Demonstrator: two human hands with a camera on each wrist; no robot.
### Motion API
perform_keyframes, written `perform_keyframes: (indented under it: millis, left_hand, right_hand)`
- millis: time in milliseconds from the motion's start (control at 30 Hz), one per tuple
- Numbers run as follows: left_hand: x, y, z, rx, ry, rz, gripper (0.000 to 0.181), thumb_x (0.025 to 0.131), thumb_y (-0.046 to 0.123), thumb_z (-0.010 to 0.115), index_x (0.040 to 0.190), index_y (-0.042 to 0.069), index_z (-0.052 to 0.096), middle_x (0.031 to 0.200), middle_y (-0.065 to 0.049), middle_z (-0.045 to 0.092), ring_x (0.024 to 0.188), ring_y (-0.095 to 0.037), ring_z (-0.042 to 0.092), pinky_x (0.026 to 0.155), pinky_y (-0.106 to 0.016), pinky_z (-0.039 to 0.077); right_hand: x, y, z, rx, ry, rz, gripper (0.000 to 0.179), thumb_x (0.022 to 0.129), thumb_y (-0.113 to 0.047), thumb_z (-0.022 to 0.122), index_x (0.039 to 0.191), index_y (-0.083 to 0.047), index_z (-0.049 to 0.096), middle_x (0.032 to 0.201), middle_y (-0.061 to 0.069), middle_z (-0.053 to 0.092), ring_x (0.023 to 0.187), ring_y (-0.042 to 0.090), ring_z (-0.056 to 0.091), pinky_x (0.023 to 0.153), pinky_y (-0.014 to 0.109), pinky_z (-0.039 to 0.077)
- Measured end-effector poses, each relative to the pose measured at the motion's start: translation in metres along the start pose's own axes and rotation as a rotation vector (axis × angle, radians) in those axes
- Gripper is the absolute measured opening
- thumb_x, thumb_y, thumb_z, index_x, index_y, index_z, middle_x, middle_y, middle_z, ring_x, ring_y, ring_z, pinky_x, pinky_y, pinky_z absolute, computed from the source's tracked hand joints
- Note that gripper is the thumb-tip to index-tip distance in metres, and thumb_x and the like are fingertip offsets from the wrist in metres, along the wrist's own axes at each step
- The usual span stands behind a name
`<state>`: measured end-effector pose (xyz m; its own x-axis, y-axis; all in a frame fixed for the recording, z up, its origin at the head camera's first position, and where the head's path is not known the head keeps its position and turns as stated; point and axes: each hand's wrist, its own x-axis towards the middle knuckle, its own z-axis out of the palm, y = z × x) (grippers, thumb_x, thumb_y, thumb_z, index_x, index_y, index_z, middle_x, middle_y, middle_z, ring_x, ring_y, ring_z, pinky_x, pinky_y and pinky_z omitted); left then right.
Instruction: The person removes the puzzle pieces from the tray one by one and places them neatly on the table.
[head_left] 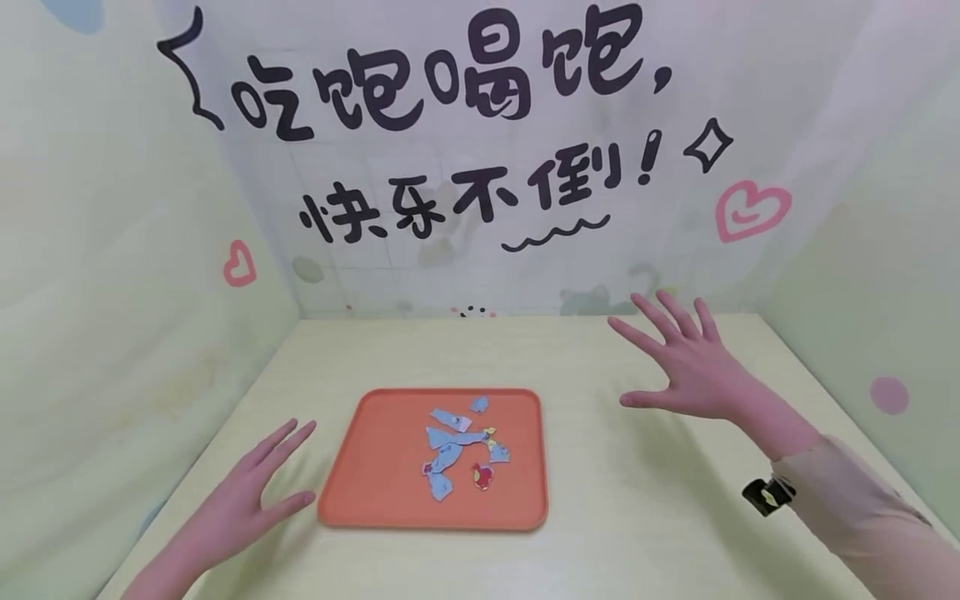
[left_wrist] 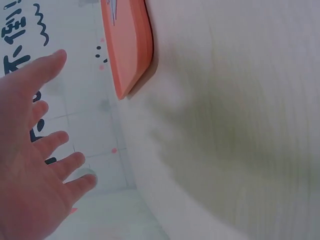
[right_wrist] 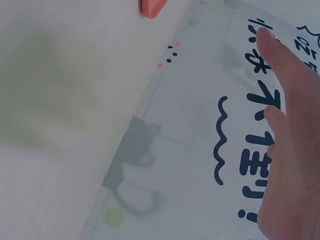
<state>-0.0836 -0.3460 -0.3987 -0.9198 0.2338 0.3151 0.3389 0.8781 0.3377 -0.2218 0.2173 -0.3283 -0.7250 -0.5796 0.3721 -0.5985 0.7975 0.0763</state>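
An orange-red tray point(head_left: 360, 467) lies on the table with several blue, torn- or cut-looking paper pieces point(head_left: 447, 454) on its right half. Some of the pieces overlap, and a small red one point(head_left: 482, 477) lies near them. My left hand point(head_left: 236, 500) hovers just left of the tray, fingers extended and thumb apart, holding nothing. Over the table to the right of the tray is my right hand point(head_left: 693, 371), raised with its fingers spread and nothing in it. Both wrist views show the hands away from the tray, whose corner point(left_wrist: 132, 55) appears in the left one.
The pale wooden table point(head_left: 585, 533) reaches back to a white curtain point(head_left: 420, 283) with black lettering and pink hearts. Fabric walls point(head_left: 862, 300) stand on both sides. A black band-like item point(head_left: 767, 496) is on the right wrist by the beige sleeve point(head_left: 855, 500).
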Motion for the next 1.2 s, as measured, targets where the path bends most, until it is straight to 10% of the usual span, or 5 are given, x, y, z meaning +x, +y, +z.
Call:
perform_keyframes:
  millis: [233,400,733,1200]
  left_hand:
    - [-0.005,0.000,0.008,-0.047,0.027,-0.051,0.081,0.087,0.030,0.076,0.155,0.022,0.033,0.149,-0.011,0.047,0.131,-0.015,0.049,0.097,-0.010,0.039]
    - [-0.003,0.001,0.013,-0.158,-0.053,-0.150,0.078,0.089,0.028,0.074,0.154,0.011,0.035,0.145,-0.019,0.050,0.113,-0.036,0.063,0.082,-0.034,0.057]
    - [-0.009,0.001,0.028,-0.394,-0.228,-0.340,0.074,0.089,0.019,0.073,0.150,-0.001,0.037,0.133,-0.024,0.058,0.095,-0.008,0.069,0.072,-0.021,0.056]
    - [-0.013,-0.001,0.045,-0.547,-0.246,-0.521,0.061,0.090,0.010,0.070,0.143,-0.007,0.044,0.114,-0.015,0.060,0.077,-0.002,0.059,0.069,-0.022,0.054]
  right_hand:
    - [0.021,-0.013,0.002,0.021,-0.007,-0.027,0.097,0.078,-0.069,0.068,0.157,-0.031,0.028,0.165,0.011,0.012,0.152,0.041,0.007,0.113,0.073,0.006]
    - [0.037,-0.023,0.008,0.074,-0.035,-0.065,0.096,0.079,-0.069,0.067,0.157,-0.032,0.026,0.167,0.009,0.009,0.153,0.040,0.006,0.115,0.072,0.004]
    - [0.071,-0.048,0.025,0.167,-0.056,-0.180,0.092,0.081,-0.062,0.070,0.157,-0.032,0.027,0.167,0.004,0.012,0.153,0.035,0.007,0.119,0.066,0.002]
    - [0.102,-0.075,0.052,0.283,-0.062,-0.175,0.089,0.085,-0.059,0.067,0.158,-0.032,0.024,0.165,0.006,0.019,0.152,0.034,0.014,0.118,0.064,0.012]
